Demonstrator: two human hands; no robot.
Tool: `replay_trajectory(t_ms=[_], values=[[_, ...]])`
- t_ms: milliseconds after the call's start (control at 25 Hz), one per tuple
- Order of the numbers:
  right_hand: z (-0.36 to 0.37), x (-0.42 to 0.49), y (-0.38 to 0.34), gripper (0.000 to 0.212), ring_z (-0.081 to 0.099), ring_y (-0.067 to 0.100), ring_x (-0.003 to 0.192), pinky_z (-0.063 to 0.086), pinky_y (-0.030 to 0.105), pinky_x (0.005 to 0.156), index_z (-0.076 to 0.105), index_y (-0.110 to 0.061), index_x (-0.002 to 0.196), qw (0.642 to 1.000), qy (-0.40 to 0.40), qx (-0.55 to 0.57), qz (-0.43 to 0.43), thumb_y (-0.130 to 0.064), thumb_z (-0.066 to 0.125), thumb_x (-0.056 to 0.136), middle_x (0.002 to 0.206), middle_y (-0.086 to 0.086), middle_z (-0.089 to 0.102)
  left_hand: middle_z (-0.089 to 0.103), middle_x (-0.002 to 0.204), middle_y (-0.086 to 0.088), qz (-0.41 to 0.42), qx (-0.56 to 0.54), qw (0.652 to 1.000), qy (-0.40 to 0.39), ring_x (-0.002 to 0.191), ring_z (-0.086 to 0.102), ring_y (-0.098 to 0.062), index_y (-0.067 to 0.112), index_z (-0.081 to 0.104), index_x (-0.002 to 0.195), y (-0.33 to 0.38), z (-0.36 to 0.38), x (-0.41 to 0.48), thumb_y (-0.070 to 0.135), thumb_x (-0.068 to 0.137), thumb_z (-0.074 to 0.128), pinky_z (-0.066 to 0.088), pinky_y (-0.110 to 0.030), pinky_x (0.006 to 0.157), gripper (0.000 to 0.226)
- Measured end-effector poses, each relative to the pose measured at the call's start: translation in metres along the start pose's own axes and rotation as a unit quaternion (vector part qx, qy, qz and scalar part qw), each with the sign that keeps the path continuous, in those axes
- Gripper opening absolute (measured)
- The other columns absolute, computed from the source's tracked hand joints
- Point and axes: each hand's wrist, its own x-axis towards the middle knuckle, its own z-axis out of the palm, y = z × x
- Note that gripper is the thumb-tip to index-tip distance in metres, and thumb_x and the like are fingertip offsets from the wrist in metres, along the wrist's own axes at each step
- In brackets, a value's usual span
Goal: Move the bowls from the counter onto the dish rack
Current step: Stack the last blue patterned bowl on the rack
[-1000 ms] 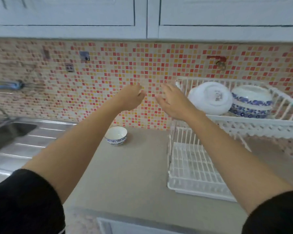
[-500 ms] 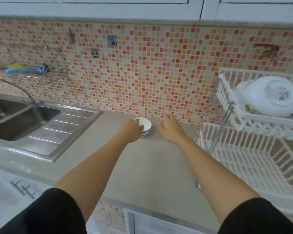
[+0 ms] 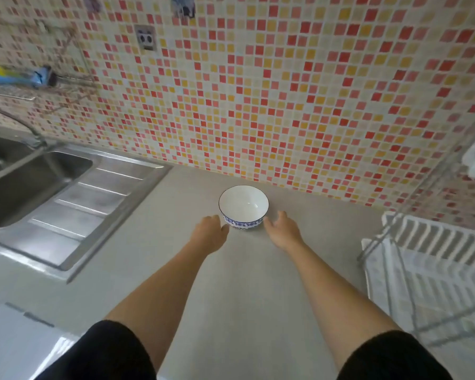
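A small white bowl (image 3: 243,205) with a blue pattern around its outside stands upright on the grey counter (image 3: 247,283), close to the tiled wall. My left hand (image 3: 208,233) is just left of the bowl and my right hand (image 3: 282,229) just right of it, both low near its base with fingers apart. Neither hand holds the bowl; whether fingertips touch it I cannot tell. The white dish rack (image 3: 433,272) stands at the right edge, only partly in view.
A steel sink (image 3: 25,182) with a ribbed drainboard (image 3: 91,204) fills the left side. A curved tap (image 3: 14,119) rises behind it. A blue and yellow brush (image 3: 17,76) hangs on a wall rail. The mosaic wall is right behind the bowl.
My view swung down and left, off the rack's upper shelf and its bowls. Both hands came down from in front of the wall to either side of the bowl on the counter.
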Motion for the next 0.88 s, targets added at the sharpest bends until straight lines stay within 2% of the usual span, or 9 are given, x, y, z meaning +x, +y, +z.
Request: replay_trajectory(t_ms=[160, 280, 440, 520, 600, 680, 720, 800, 880], values=[[0.026, 0.051, 0.006, 0.072, 0.040, 0.034, 0.135, 0.035, 0.035, 0.104, 0.020, 0.002, 0.145, 0.994, -0.040, 0.062, 0.077, -0.048, 0.039, 0.096, 0.148, 0.020, 0.037, 0.051, 0.134, -0.021, -0.055, -0.089, 0.995, -0.007, 0.124, 0.049, -0.036, 0.001, 0.040, 0.135, 0.004, 0.022, 0.042, 0.037, 0.101, 0.034, 0.039, -0.038, 0.099, 0.050], [0.041, 0.077, 0.006, 0.076, 0.035, 0.032, 0.139, 0.032, 0.035, 0.107, 0.012, -0.001, 0.149, 0.985, -0.013, 0.138, 0.104, -0.048, 0.039, 0.096, 0.154, 0.018, 0.029, 0.053, 0.130, -0.022, -0.098, -0.193, 0.976, 0.004, 0.122, 0.051, -0.037, 0.002, 0.037, 0.134, 0.010, 0.037, 0.063, 0.038, 0.100, 0.036, 0.039, -0.036, 0.093, 0.049], [0.056, 0.098, 0.005, 0.047, 0.054, 0.034, 0.118, 0.046, 0.034, 0.092, 0.039, -0.002, 0.131, 0.980, -0.005, 0.172, 0.096, -0.030, 0.046, 0.094, 0.134, 0.017, 0.052, 0.056, 0.128, -0.020, -0.106, -0.247, 0.963, 0.017, 0.118, 0.053, -0.037, 0.002, 0.040, 0.133, 0.012, 0.046, 0.082, 0.025, 0.096, 0.044, 0.042, -0.038, 0.093, 0.044], [0.063, 0.107, 0.008, 0.039, 0.056, 0.034, 0.110, 0.052, 0.047, 0.092, 0.042, -0.003, 0.125, 0.975, -0.018, 0.195, 0.101, -0.018, 0.044, 0.089, 0.130, 0.018, 0.053, 0.057, 0.126, -0.020, -0.115, -0.264, 0.957, 0.020, 0.114, 0.055, -0.038, 0.000, 0.042, 0.130, 0.013, 0.045, 0.086, 0.016, 0.092, 0.047, 0.044, -0.037, 0.089, 0.041], [0.064, 0.104, 0.008, 0.038, 0.057, 0.032, 0.104, 0.054, 0.050, 0.090, 0.040, -0.002, 0.126, 0.972, -0.016, 0.213, 0.098, -0.010, 0.040, 0.088, 0.128, 0.016, 0.052, 0.058, 0.120, -0.020, -0.127, -0.277, 0.952, 0.027, 0.108, 0.056, -0.038, -0.002, 0.043, 0.126, 0.014, 0.044, 0.084, 0.009, 0.091, 0.047, 0.045, -0.036, 0.082, 0.037], [0.062, 0.090, 0.007, 0.037, 0.055, 0.027, 0.098, 0.057, 0.042, 0.086, 0.038, 0.001, 0.126, 0.967, -0.005, 0.236, 0.093, -0.002, 0.039, 0.089, 0.124, 0.014, 0.049, 0.059, 0.112, -0.019, -0.134, -0.294, 0.945, 0.041, 0.101, 0.058, -0.038, -0.002, 0.043, 0.122, 0.014, 0.043, 0.079, 0.005, 0.090, 0.046, 0.046, -0.038, 0.078, 0.033], [0.061, 0.082, 0.008, 0.036, 0.052, 0.025, 0.097, 0.059, 0.032, 0.079, 0.037, 0.003, 0.125, 0.963, 0.001, 0.253, 0.088, 0.001, 0.038, 0.089, 0.121, 0.012, 0.048, 0.059, 0.105, -0.019, -0.137, -0.304, 0.942, 0.046, 0.094, 0.058, -0.037, -0.001, 0.043, 0.117, 0.014, 0.041, 0.074, 0.003, 0.089, 0.045, 0.047, -0.039, 0.075, 0.028], [0.056, 0.061, 0.007, 0.035, 0.048, 0.023, 0.097, 0.051, 0.009, 0.054, 0.037, 0.005, 0.124, 0.959, 0.015, 0.274, 0.075, 0.005, 0.040, 0.089, 0.116, 0.010, 0.045, 0.057, 0.091, -0.017, -0.142, -0.317, 0.936, 0.061, 0.080, 0.058, -0.035, 0.003, 0.040, 0.103, 0.013, 0.039, 0.061, 0.000, 0.088, 0.042, 0.046, -0.040, 0.066, 0.015], [0.050, 0.038, 0.008, 0.038, 0.047, 0.024, 0.098, 0.045, 0.006, 0.041, 0.038, 0.007, 0.125, 0.945, 0.014, 0.320, 0.066, 0.009, 0.042, 0.088, 0.113, 0.008, 0.044, 0.055, 0.079, -0.014, -0.146, -0.319, 0.933, 0.080, 0.073, 0.056, -0.034, 0.007, 0.036, 0.094, 0.012, 0.035, 0.041, 0.001, 0.090, 0.038, 0.044, -0.039, 0.060, 0.007]])
